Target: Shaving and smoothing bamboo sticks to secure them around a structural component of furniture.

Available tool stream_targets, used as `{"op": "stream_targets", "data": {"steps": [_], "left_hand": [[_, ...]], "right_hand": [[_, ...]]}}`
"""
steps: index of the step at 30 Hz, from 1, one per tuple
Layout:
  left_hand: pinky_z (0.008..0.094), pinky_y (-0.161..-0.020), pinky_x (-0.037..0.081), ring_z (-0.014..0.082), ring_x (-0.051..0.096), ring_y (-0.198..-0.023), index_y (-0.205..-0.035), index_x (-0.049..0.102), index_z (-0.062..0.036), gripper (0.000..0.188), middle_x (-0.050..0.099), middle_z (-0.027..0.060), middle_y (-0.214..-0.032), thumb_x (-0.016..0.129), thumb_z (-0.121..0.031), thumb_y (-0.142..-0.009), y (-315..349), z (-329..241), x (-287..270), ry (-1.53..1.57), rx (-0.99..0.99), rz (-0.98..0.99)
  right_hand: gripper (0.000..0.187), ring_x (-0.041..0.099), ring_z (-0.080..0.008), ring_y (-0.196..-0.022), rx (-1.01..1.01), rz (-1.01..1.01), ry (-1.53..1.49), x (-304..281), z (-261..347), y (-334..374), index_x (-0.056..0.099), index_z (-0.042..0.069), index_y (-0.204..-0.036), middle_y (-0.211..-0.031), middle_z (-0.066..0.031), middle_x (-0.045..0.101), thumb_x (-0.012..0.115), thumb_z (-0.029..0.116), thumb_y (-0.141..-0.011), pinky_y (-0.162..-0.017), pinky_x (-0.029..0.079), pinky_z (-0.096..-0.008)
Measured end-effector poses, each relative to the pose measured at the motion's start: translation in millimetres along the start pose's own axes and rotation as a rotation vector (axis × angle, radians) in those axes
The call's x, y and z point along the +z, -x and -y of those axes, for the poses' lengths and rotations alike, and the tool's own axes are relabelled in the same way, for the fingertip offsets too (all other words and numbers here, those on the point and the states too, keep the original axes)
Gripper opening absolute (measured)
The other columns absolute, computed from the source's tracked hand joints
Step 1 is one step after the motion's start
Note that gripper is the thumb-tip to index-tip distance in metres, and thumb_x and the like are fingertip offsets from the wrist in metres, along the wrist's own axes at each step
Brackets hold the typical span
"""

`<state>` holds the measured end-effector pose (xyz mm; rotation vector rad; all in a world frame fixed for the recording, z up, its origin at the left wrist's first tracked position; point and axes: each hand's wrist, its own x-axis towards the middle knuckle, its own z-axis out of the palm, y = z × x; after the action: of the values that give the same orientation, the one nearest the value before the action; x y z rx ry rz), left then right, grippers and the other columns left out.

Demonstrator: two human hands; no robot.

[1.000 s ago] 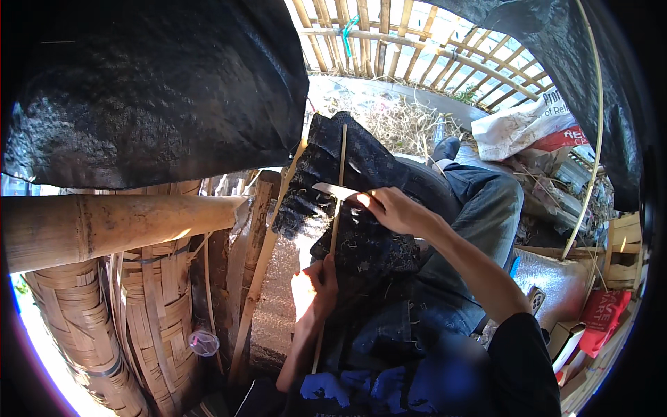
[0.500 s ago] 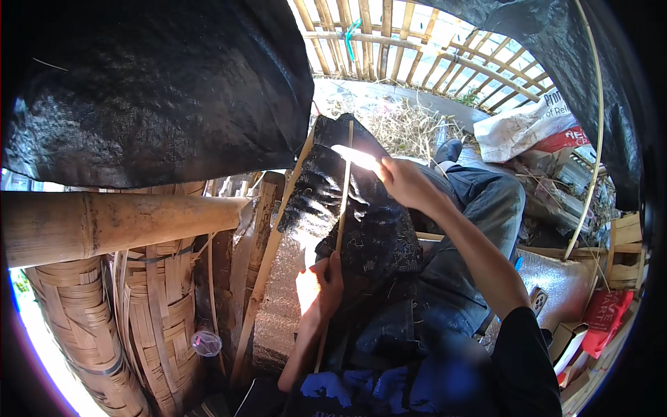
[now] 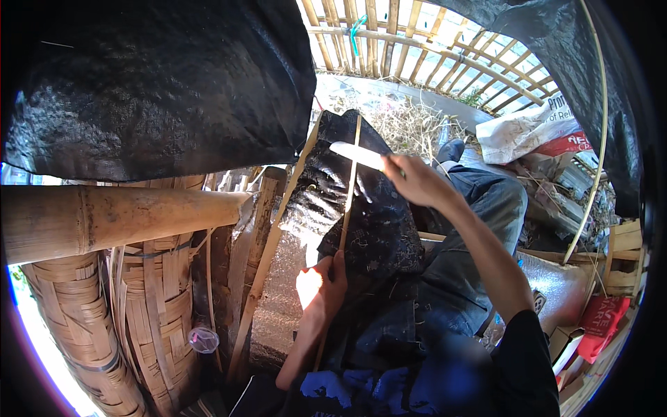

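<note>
My right hand (image 3: pixel 415 178) is closed round the handle of a knife (image 3: pixel 358 154), whose bright blade lies across a thin bamboo strip (image 3: pixel 349 198) near its far end. Lower down, my left hand (image 3: pixel 322 285) is closed on the same strip, pinching it with the thumb on top; sunlight washes out part of that hand. Beneath the strip, a black plastic sheet (image 3: pixel 381 226) is spread over my lap, crumpled and dotted with small shavings. The strip's near end runs below my left hand toward my body.
A thick bamboo pole (image 3: pixel 132 217) juts in from the left, above tall woven bamboo baskets (image 3: pixel 83 313). Black sheeting (image 3: pixel 160 83) hangs at upper left. A longer bamboo slat (image 3: pixel 274 240) leans left of my lap. Dry straw, a white sack (image 3: pixel 517 132) and a red bag (image 3: pixel 602 326) lie beyond and right.
The blade has tilted slightly and shows more clearly, with less glare. My right hand has shifted slightly to the right. The left hand keeps its hold on the strip.
</note>
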<state>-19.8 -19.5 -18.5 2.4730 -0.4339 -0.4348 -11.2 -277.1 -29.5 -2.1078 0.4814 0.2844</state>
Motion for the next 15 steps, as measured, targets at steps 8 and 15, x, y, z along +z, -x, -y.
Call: {"op": "stream_targets", "data": {"steps": [8,15], "left_hand": [[0.0329,-0.039,0.033,0.0254,0.042,-0.035,-0.055,0.048,-0.0094,0.031,0.042,0.0091,-0.042,0.064,-0.017,-0.08,4,-3,2,-0.257,0.313,-0.198],[0.0331,-0.039,0.033,0.0246,0.042,-0.035,-0.056,0.05,-0.009,0.029,0.041,0.0092,-0.041,0.064,-0.016,-0.08,2,-8,0,-0.224,0.252,-0.127]], "right_hand": [[0.032,0.056,-0.0335,-0.051,-0.293,-0.18,0.314,-6,-51,-36,0.056,-0.002,-0.08,-0.059,-0.0188,0.056,0.044,0.025,-0.091,-0.054,0.044,-0.0421],[0.047,0.053,-0.0333,-0.053,0.082,0.26,0.12,7,-26,-1,0.055,-0.004,-0.081,-0.058,-0.0189,0.053,0.037,0.038,-0.095,-0.054,0.041,-0.0414]]}}
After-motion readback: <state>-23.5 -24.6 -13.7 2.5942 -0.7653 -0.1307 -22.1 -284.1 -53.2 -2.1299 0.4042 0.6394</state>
